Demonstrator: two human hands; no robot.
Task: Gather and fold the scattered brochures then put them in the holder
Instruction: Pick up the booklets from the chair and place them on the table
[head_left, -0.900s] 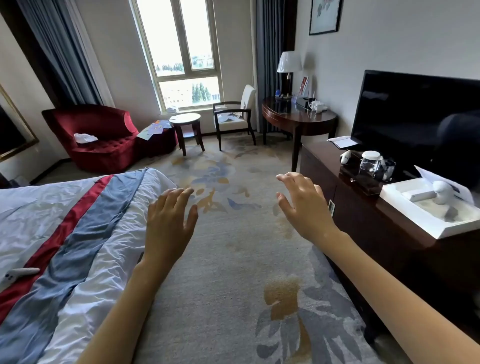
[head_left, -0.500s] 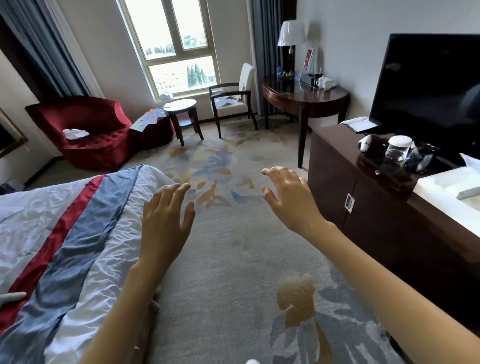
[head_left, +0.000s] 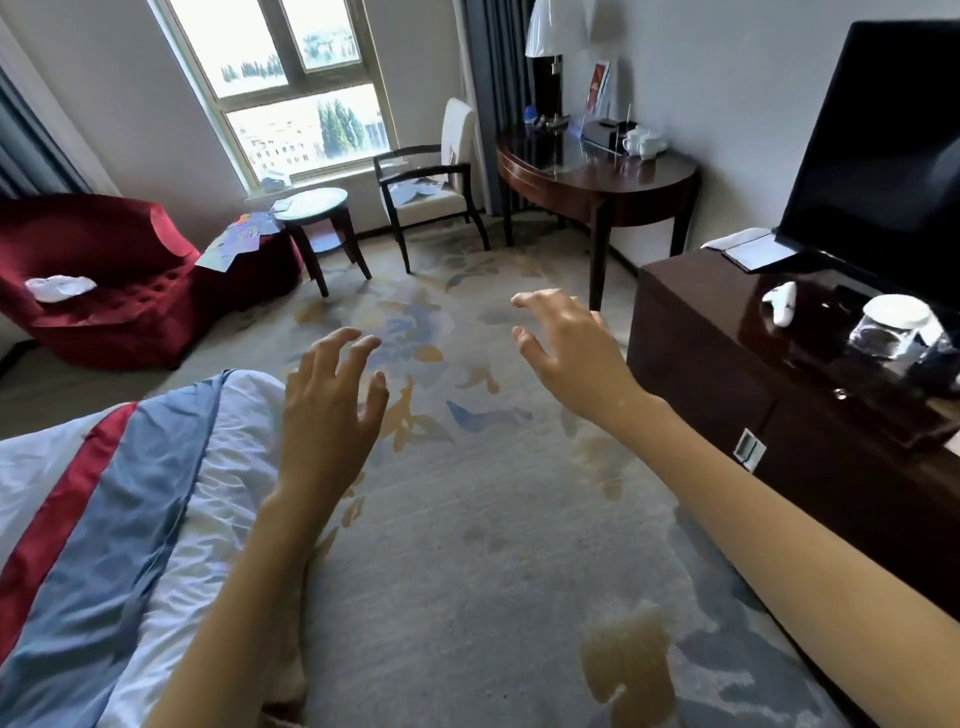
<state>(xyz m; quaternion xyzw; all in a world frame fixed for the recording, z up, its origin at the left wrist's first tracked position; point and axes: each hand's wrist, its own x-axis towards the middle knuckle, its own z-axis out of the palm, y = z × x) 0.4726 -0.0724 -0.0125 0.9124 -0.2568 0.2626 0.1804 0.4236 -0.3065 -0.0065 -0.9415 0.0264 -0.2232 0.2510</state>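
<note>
Both hands hover empty over the carpet, fingers spread. My left hand (head_left: 327, 400) is above the bed's corner, and my right hand (head_left: 569, 353) is near the dark cabinet. Far ahead, colourful brochures (head_left: 236, 241) lie spread on the red footstool. More brochures (head_left: 415, 189) rest on the seat of the white chair. A clear holder (head_left: 597, 91) with a red card stands on the round desk at the back right.
A bed (head_left: 104, 519) with a red and blue runner fills the lower left. A dark cabinet (head_left: 727, 374) with a TV (head_left: 883, 145), a jar and a white remote runs along the right. A red armchair (head_left: 88, 270) and a round side table (head_left: 311, 205) stand by the window.
The view has moved forward along the aisle toward the window and tilted down. The chair, footstool and desk look nearer, and both hands stay raised and empty.
</note>
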